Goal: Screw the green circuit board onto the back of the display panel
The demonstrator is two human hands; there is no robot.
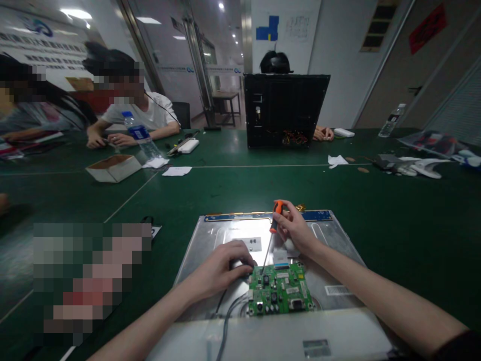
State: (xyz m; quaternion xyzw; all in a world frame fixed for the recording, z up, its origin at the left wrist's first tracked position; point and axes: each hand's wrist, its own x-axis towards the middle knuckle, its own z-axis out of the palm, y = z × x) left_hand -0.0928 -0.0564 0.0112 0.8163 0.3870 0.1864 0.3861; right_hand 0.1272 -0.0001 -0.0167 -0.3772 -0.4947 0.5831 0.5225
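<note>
As right fingers (291, 207) grip it, the screwdriver (273, 229) (slanted) points down-left.

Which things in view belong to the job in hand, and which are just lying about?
Likely in the job:
orange-and-black screwdriver, held in the right hand
green circuit board, left hand at its corner
silver panel under the board
gray cable

Apparently just lying about:
open white box
blue-capped bottle
clear bottle, far right
paper scrap
</note>
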